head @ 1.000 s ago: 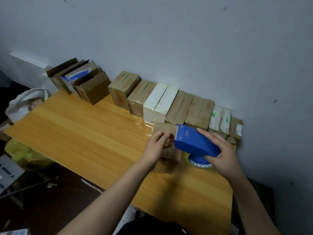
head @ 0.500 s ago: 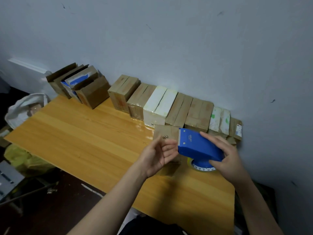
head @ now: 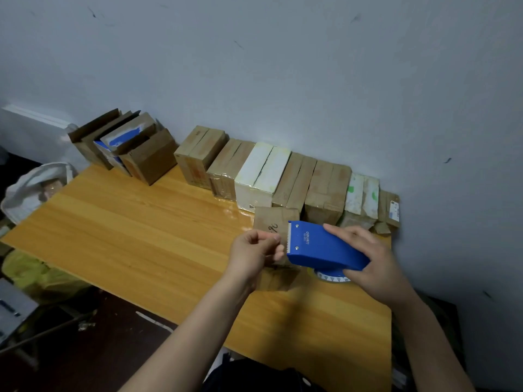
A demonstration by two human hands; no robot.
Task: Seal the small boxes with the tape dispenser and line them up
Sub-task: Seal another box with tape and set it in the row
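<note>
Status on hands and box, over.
Right hand grips tape dispenser. Left hand pinched at its blade, tape unclear. Small box just behind. Nothing blocking.

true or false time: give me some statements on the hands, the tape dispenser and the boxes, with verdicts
1. The right hand holds the blue tape dispenser. True.
2. The left hand hangs idle, far from the dispenser. False: it is raised, fingers curled right beside the dispenser's toothed edge.
3. The row of boxes stands against the wall. True.
4. The white box ends the row on the right. False: it stands mid-row, between brown boxes.
</note>
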